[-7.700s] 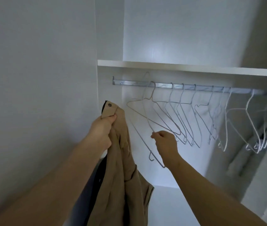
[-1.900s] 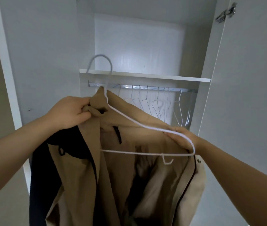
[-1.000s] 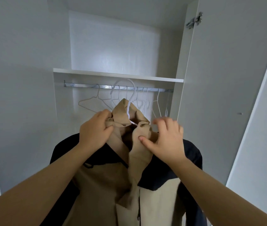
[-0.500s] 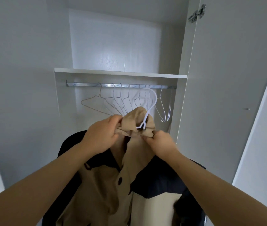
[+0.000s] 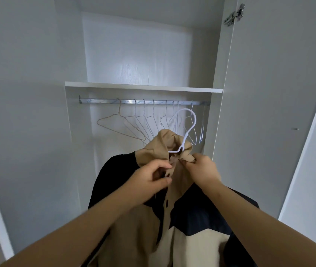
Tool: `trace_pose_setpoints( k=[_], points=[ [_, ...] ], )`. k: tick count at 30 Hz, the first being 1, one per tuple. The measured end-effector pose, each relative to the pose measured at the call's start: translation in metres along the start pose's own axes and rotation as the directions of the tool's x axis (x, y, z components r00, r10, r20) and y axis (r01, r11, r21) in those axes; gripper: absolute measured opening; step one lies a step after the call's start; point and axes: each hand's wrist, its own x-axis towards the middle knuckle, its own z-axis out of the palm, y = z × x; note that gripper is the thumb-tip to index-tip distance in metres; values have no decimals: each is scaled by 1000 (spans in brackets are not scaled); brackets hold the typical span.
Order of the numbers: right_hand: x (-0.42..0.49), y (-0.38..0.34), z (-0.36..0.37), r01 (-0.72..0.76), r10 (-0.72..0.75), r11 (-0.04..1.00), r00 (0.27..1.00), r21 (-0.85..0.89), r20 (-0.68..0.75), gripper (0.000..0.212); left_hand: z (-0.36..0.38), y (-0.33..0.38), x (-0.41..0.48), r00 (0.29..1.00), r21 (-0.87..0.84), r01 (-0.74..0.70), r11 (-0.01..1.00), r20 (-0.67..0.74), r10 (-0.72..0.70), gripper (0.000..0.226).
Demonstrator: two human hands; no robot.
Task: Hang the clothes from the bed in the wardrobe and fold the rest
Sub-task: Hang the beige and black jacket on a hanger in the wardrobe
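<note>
A: Which step is in hand?

B: The hanging step, it is judged. A tan and navy jacket (image 5: 172, 228) is draped on a white hanger (image 5: 190, 124), whose hook is seen standing up out of the collar. The whole is held up before the open wardrobe (image 5: 134, 54), below the rail (image 5: 99, 101) and not yet on it.

A: How are the hands placed?

B: The collar is being dressed. The bunched tan cloth at 3 o'clock of the hanger's neck is gripped by the right hand (image 5: 203, 170), with the fingers curled round it. The jacket's front edge, at 6 o'clock of the neck, appears to be pinched between thumb and forefinger of the left hand (image 5: 149, 184). That hand is blurred, so the pinch is only judged.

A: Where is room to be found?

B: Empty wire hangers (image 5: 143, 124) are hung along the middle and right of the rail, at 11 to 12 o'clock of the collar. A bare stretch is seen at 10 o'clock. A shelf (image 5: 143, 87) lies just above the rail.

A: What is called for next?

B: The collar should be settled and the hanger taken by its neck. It is then to be lifted toward 12 o'clock and the hook passed over the rail. The gap under the shelf looks narrow, so the hook is better tipped in. The bed and the other clothes are not in view.
</note>
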Motion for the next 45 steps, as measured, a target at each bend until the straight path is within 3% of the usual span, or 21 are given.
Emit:
trace_pose_setpoints(
  k=[1, 2, 3, 4, 5, 6, 7, 9, 10, 16, 21, 23, 26, 29, 34, 39, 45],
  points=[
    [1, 4, -4, 5, -5, 1000, 1000, 21, -7, 30, -10, 0, 1, 1000, -116, 3, 993, -2, -4, 23],
    [1, 7, -7, 10, -10, 999, 1000, 40, -14, 30, -21, -3, 4, 995, -164, -32, 986, -97, 16, 22],
    [1, 10, -10, 17, -16, 999, 1000, 51, -20, 30, -33, -7, 8, 962, -60, -107, 992, -258, 88, 23],
    [2, 11, -11, 26, -25, 998, 999, 59, -26, 31, -45, -11, 14, 906, 183, -144, 972, -370, 204, 22],
    [2, 13, -11, 35, -33, 997, 999, 74, -28, 32, -54, -15, 21, 882, 433, -133, 892, -360, 306, 19],
    [2, 13, -12, 44, -42, 994, 999, 97, -27, 33, -59, -19, 29, 907, 612, -103, 784, -265, 326, 21],
    [1, 13, -12, 54, -51, 991, 998, 122, -27, 34, -61, -23, 35, 955, 715, -66, 696, -158, 253, 25],
    [1, 12, -12, 75, -71, 987, 997, 139, -33, 35, -55, -29, 43, 995, 772, -15, 635, -54, 88, 26],
    [1, 11, -12, 86, -82, 989, 996, 122, -33, 35, -50, -29, 45, 995, 779, -12, 627, -50, 81, 25],
    [4, -5, -11, 195, -195, 981, 981, -19, -3, 20, -22, -18, 54, 927, 772, -142, 620, -116, 358, 27],
    [15, 7, -41, 258, -250, 942, 966, -217, 64, 42, -44, -17, 58, 897, 682, -28, 731, -306, 319, 25],
    [17, 20, -49, 267, -242, 922, 963, -280, 120, 51, -55, -21, 58, 880, 696, -1, 718, -341, 331, 23],
    [15, 30, -48, 260, -217, 897, 964, -358, 154, 38, -57, -24, 59, 871, 701, 26, 713, -366, 328, 22],
    [14, 23, -43, 286, -248, 930, 951, -229, 184, 25, -55, -25, 61, 869, 641, 35, 766, -398, 293, 19],
    [19, 12, -46, 279, -217, 954, 898, -113, 383, 34, -52, -32, 65, 921, 468, 74, 880, -371, 120, 18],
    [15, 18, -29, 154, -182, 983, 901, 101, 393, 31, -47, -49, 67, 947, 526, 233, 818, -312, -70, 19],
    [21, 25, 0, 62, -99, 993, 903, 101, 418, 12, -53, -71, 61, 896, 340, 358, 870, -387, -218, 23]
  ],
)
